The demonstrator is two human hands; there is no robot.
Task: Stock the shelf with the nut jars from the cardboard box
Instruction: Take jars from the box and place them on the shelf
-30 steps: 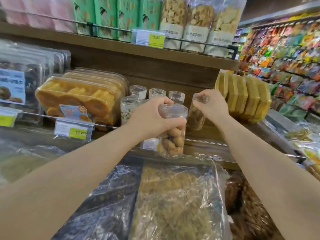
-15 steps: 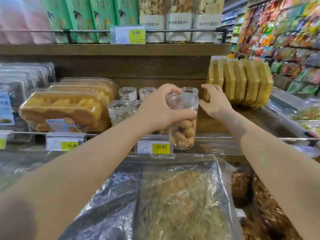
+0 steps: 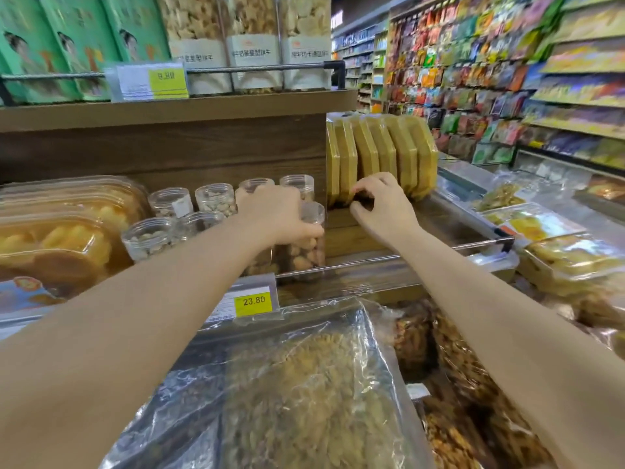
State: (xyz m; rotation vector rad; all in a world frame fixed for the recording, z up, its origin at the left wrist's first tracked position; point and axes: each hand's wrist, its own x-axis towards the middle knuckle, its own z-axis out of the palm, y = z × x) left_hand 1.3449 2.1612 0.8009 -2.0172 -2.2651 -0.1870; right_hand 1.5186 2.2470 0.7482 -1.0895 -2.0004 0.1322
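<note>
A clear nut jar (image 3: 306,247) stands at the front of the wooden shelf (image 3: 351,238), just behind the metal rail (image 3: 389,257). My left hand (image 3: 275,214) grips this jar around its upper part. Several more clear nut jars (image 3: 216,198) stand in rows to its left and behind it. My right hand (image 3: 384,206) is to the right of a clear divider, fingers bent, fingertips at the foot of the yellow packs (image 3: 382,154). Whether it pinches anything is hidden. No cardboard box is in view.
Orange pastry trays (image 3: 57,238) fill the shelf's left side. A price tag reading 23.80 (image 3: 253,301) hangs on the rail. Plastic bags of dried goods (image 3: 304,384) lie in the bin below my arms. The upper shelf (image 3: 169,113) carries green boxes and tall snack packs.
My left hand has lowered the jar from above the rail down onto the shelf front. My right hand has let go of its jar and moved right to the yellow packs.
</note>
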